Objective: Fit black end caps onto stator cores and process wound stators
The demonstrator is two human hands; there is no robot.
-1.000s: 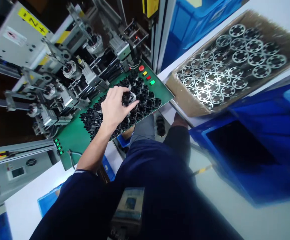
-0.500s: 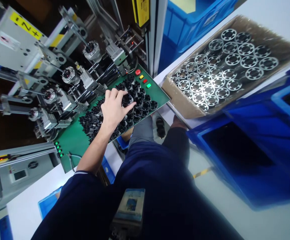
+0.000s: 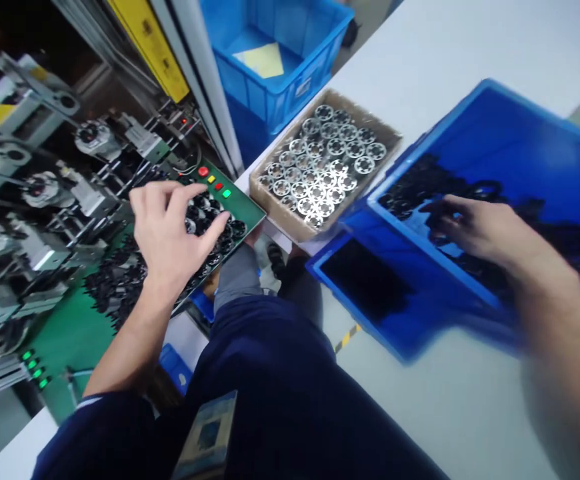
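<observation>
My left hand (image 3: 167,230) is above the green machine table (image 3: 63,333), over the near rows of black round parts (image 3: 230,230). Its thumb and fingers are spread in a curve, with nothing plainly gripped between them. My right hand (image 3: 485,230) reaches into a large blue bin (image 3: 515,127) at the right that contains a heap of black plastic parts (image 3: 560,233). Its fingers are bent around a dark piece, apparently one of these parts; shadow and blur hide its exact shape.
A cardboard box (image 3: 285,223) of silver slotted rings stands between table and bin. Behind it is a light blue crate (image 3: 290,87) with yellow paper. Machine fixtures (image 3: 93,140) line the left. Coloured buttons (image 3: 215,183) sit at the table's corner. A lower blue bin (image 3: 370,333) is below.
The view has swung right, bringing the large blue bin and my right hand into sight. My left hand remains over the black parts, its thumb and fingers wider apart.
</observation>
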